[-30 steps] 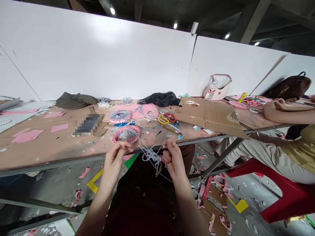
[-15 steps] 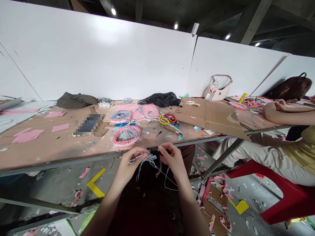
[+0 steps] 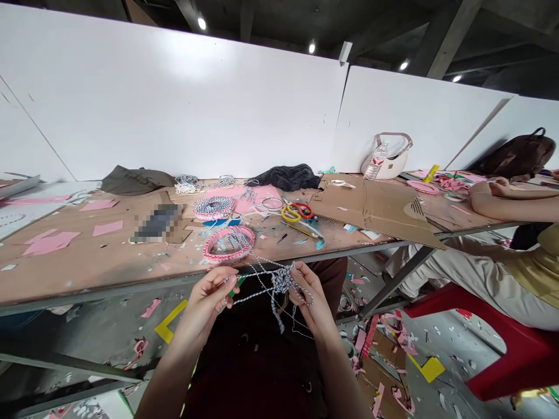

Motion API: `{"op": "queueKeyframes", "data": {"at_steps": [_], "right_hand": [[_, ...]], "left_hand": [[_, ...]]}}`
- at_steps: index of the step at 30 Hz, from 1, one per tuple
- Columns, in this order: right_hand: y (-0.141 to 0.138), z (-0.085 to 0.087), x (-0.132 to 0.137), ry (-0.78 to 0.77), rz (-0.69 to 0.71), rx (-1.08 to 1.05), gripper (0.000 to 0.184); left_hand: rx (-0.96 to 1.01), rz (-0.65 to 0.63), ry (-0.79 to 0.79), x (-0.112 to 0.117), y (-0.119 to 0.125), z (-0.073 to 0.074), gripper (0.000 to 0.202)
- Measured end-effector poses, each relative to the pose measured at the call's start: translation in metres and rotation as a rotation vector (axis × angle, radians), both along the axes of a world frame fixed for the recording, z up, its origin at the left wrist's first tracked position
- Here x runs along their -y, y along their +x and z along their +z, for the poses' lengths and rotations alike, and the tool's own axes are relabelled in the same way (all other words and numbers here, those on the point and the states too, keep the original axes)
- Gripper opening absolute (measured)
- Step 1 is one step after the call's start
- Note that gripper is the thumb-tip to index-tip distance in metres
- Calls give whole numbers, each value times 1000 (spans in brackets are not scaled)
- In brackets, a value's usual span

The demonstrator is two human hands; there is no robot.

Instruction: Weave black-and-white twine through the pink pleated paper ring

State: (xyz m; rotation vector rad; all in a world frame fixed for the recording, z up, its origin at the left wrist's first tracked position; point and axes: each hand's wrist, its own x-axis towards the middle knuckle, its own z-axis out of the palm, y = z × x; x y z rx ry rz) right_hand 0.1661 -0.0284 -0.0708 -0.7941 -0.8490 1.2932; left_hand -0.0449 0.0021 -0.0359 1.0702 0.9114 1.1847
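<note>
My left hand (image 3: 215, 294) pinches a strand of black-and-white twisted cord (image 3: 262, 288) just below the table's front edge. My right hand (image 3: 308, 297) is closed round a tangled bunch of the same cord (image 3: 283, 278), with loose ends hanging under it. The strand runs up onto the table to a pink round loom (image 3: 229, 242) lying flat near the edge. Both hands are held in front of my lap, a hand's width apart.
On the brown table (image 3: 87, 256) lie a second loom wrapped in cord (image 3: 213, 206), yellow and red scissors (image 3: 296, 210), pink paper pieces (image 3: 50, 240), a dark cloth (image 3: 286, 175) and cardboard sheets (image 3: 375, 206). At the right a person sits on a red chair (image 3: 502, 343). Scraps litter the floor.
My hands came together, then drew apart again. The tangled bunch of cord is now at my right hand, and a strand is stretched between the two hands.
</note>
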Motion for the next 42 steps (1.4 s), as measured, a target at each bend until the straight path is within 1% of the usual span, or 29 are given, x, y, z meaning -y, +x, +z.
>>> {"op": "queueKeyframes", "data": {"at_steps": [3,5,6,9,12,14,19,23,26,30,33,36,37,38,39,41,42], "right_hand": [[0,5,5,6,33,-44,37],[-6,7,6,2,84,-61,39],[-9,8,6,-3,112,-67,41],[-17,10,5,-18,165,-72,41],[-18,10,4,-24,142,-78,39],[-13,8,3,-25,97,-93,38],[7,4,3,-26,-63,-142,37],[20,3,3,-22,-172,-154,42],[25,0,2,-20,-259,-146,46],[26,-5,-3,1,-391,-111,50],[21,-4,-3,20,-472,-41,44],[10,3,1,32,-553,55,33],[6,6,2,43,-558,110,31],[0,9,3,60,-526,182,28],[-6,11,4,82,-451,270,23],[-18,13,2,120,-230,434,15],[-23,12,0,131,-129,483,13]], "left_hand": [[-151,-123,-15,6,1,6,35],[-242,-200,-8,6,9,8,40],[-261,-212,2,6,14,8,40],[-253,-171,46,0,27,6,30],[-219,-90,81,-4,31,3,26],[-181,-21,81,-5,29,1,27],[-26,189,65,-7,16,-1,36],[101,283,54,-11,8,-2,37],[164,302,43,-15,1,-2,37],[190,286,33,-18,-3,-1,38],[182,266,27,-15,0,1,42],[156,217,-7,-11,6,3,46],[145,194,-21,-10,7,4,46],[135,170,-32,-10,9,5,46],[126,148,-41,-10,10,6,45],[112,113,-49,-12,11,6,45],[107,99,-50,-13,11,6,44]]}}
